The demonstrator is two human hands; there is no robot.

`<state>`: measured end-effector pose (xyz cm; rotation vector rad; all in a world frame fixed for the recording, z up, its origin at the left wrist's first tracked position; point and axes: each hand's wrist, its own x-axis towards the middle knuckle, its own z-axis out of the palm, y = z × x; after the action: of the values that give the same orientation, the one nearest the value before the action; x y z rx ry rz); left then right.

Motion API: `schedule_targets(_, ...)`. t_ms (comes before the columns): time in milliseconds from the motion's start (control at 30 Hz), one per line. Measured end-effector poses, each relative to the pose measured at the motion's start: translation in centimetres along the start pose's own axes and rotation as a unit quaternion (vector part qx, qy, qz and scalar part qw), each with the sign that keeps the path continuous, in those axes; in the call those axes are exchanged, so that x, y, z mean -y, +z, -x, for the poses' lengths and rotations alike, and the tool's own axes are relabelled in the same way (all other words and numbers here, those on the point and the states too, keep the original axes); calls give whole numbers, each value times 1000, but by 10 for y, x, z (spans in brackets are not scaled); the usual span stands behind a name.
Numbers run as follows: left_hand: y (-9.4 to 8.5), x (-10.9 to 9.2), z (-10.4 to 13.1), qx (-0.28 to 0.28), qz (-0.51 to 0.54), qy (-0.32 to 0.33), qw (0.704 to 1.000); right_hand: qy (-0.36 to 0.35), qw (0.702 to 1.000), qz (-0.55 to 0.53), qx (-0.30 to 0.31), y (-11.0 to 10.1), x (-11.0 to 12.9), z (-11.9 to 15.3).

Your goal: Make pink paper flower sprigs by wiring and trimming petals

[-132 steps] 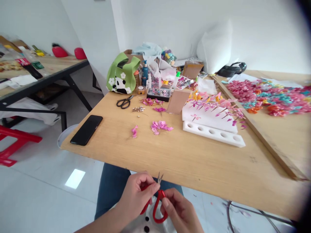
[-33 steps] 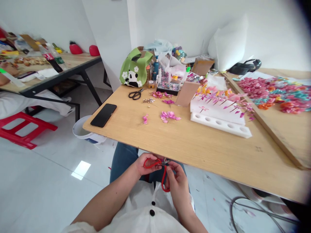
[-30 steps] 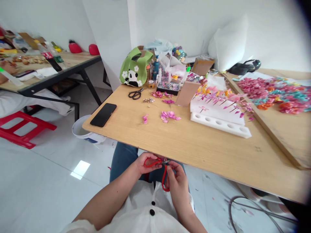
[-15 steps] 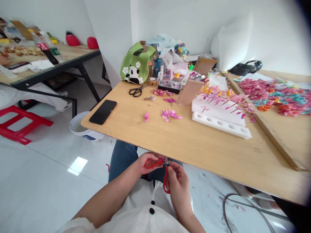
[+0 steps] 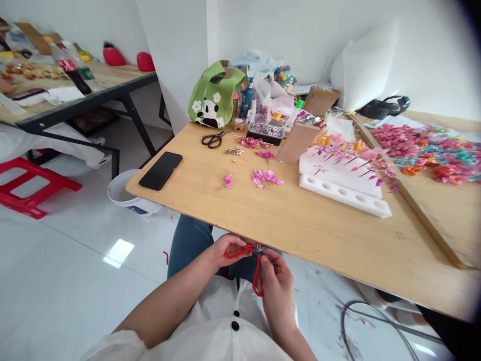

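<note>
Red-handled scissors (image 5: pixel 258 275) are held spread in front of my lap, just below the table's front edge. My left hand (image 5: pixel 229 250) is closed around one red handle loop, near a small pink bit by the blades. The fingers of my right hand (image 5: pixel 276 273) are closed at the other handle and the pivot; whatever else they pinch is too small to make out. On the table (image 5: pixel 210 200) lie a cluster of pink flowers (image 5: pixel 265 178), a small pink flower (image 5: pixel 228 180) and several pearly stems (image 5: pixel 235 150).
A black phone (image 5: pixel 161 170) lies at the left table edge, black scissors (image 5: pixel 213 140) behind it. A green panda bag (image 5: pixel 214 98) stands at the back. White foam (image 5: pixel 341 193) with flower sprays is at the right. A bucket (image 5: pixel 126 193) and red stool (image 5: pixel 33 185) are left.
The view has shifted slightly. Both hands keep nearly the same pose on the red-handled scissors; nothing was let go or taken hold of.
</note>
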<state>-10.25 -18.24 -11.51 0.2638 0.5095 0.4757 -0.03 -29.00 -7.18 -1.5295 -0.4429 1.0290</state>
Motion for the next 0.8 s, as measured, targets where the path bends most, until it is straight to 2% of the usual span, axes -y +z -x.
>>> schedule_targets(567,3,3,7,-17,-19,2,1000,4,1000,11,18,-5,2,4)
schedule_targets(800,3,5,28,-34,-42,15,998,32,995,44,84,-20,-2,-2)
